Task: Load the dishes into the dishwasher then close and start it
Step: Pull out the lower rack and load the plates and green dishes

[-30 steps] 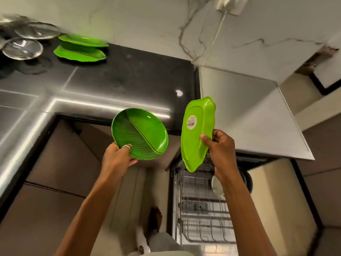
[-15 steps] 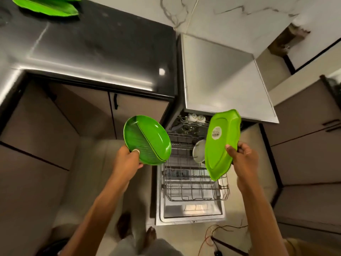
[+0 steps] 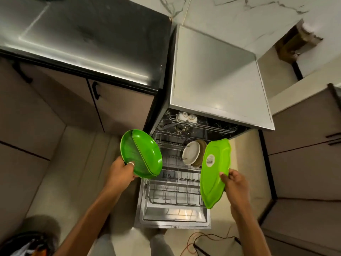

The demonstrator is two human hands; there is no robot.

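Overhead, both hands held green plates above the open dishwasher (image 3: pixel 217 85). The left hand (image 3: pixel 120 172) gripped the lower left rim of an oval green plate (image 3: pixel 145 154), one ringed digit pressed on its ribbed face and the rest curled behind. That plate stood tilted on edge, face toward the camera, its long axis running from upper left to lower right, over the left side of the lower rack (image 3: pixel 175 193). The right hand (image 3: pixel 234 183) pinched the right edge of a leaf-shaped green plate (image 3: pixel 215 174), thumb on the underside and fingers hidden behind. It hung nearly upright, long axis close to vertical, pointed tip down, underside and its round sticker (image 3: pixel 210 160) turned to the camera, over the rack's right side.

The lower rack was pulled out over the lowered door (image 3: pixel 175 217); it carried a white plate (image 3: pixel 191 153) standing on edge with a brownish dish (image 3: pixel 202 145) just behind it. The upper rack (image 3: pixel 203 126) held two white cups (image 3: pixel 186 117) upside down.

A glossy black desk (image 3: pixel 92 34) ran to the left of the dishwasher, with beige cabinets (image 3: pixel 120 108) beneath it. A veined marble wall (image 3: pixel 239 15) rose behind. Red and black cables (image 3: pixel 193 242) lay on the pale floor (image 3: pixel 73 172) near the door.
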